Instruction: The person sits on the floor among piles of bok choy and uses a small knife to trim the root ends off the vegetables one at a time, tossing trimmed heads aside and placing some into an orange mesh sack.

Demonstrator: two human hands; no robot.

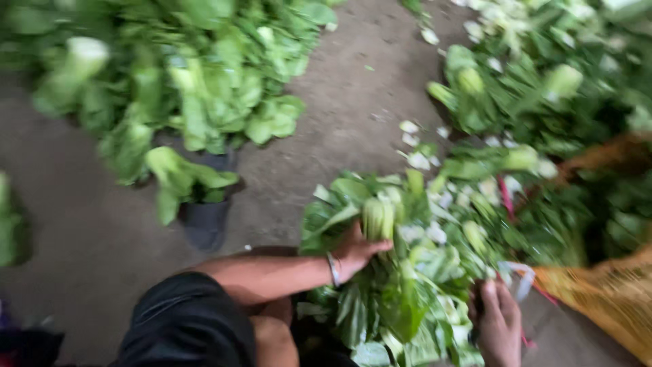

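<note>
The picture is motion-blurred. My left hand (358, 250), with a thin bracelet at the wrist, reaches across my knee and grips the pale stalks of a bunch of leafy greens (377, 219). The bunch sits on top of a heap of the same greens (407, 299) right in front of me. My right hand (500, 325) is at the bottom right edge of that heap. Its fingers are curled around a small dark object (476, 309) that I cannot make out. A white and pink scrap (519, 277) lies just above the right hand.
An orange mesh sack (611, 299) lies at the right. More heaps of greens lie at the upper left (197, 88) and the upper right (543, 81). A dark shoe-like object (204, 223) sits under the left heap. Bare brown ground (353, 88) runs between the heaps.
</note>
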